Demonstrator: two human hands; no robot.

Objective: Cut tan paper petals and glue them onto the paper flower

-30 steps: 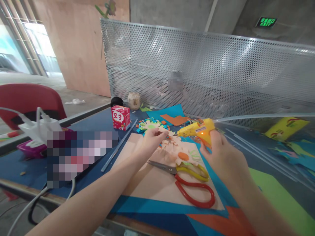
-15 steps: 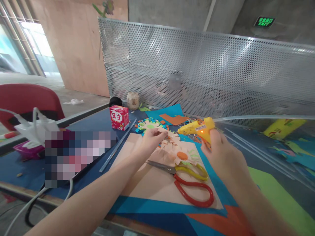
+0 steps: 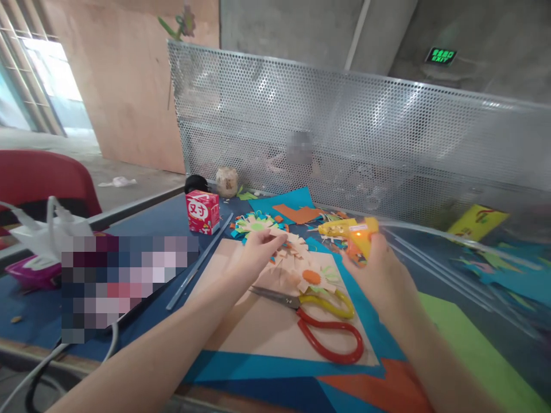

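Note:
In my right hand [image 3: 376, 269] is a yellow hot glue gun [image 3: 350, 229], its nozzle pointing left and an orange light glowing on its body. A long clear glue stick [image 3: 434, 232] trails from its back. The fingers of my left hand [image 3: 262, 249] pinch a fringed strip of pale peach paper [image 3: 295, 244]. Below lie a pale paper flower with an orange centre [image 3: 311, 277] and scissors [image 3: 321, 338] with one yellow and one red handle, on a peach sheet [image 3: 232, 321]. Beyond my left hand sits a flower with a green centre [image 3: 257, 225].
A red box [image 3: 202, 212], a jar [image 3: 227, 182] and a clear stick [image 3: 200, 261] are on the left. A perforated metal screen [image 3: 344, 132] borders the table's far side. Clear sticks [image 3: 443, 269] and green paper [image 3: 469, 338] lie right. Cables run from a white charger block [image 3: 55, 235].
The glue gun has turned slightly and moved a little away from the paper strip. My left hand keeps its pinch, and the whole view has shifted slightly.

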